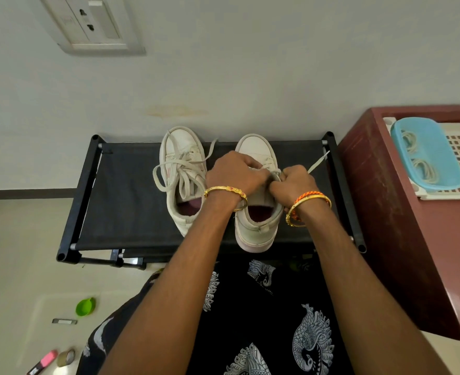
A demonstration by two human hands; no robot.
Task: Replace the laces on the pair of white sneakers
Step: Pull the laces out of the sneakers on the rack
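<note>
Both hands, left hand (234,173) and right hand (294,185), pinch the right sneaker (257,196) laces (270,165).

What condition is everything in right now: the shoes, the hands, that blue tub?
Left sneaker: laced, bow undone, laces loose.
Right sneaker: laced, being worked on.
Left hand: gripping the right sneaker's laces.
Right hand: pinching a lace.
Blue tub: open, holding coiled laces.

2 sneakers (256,190) side by side on rack (120,196), cabinet (391,201) at right.
</note>
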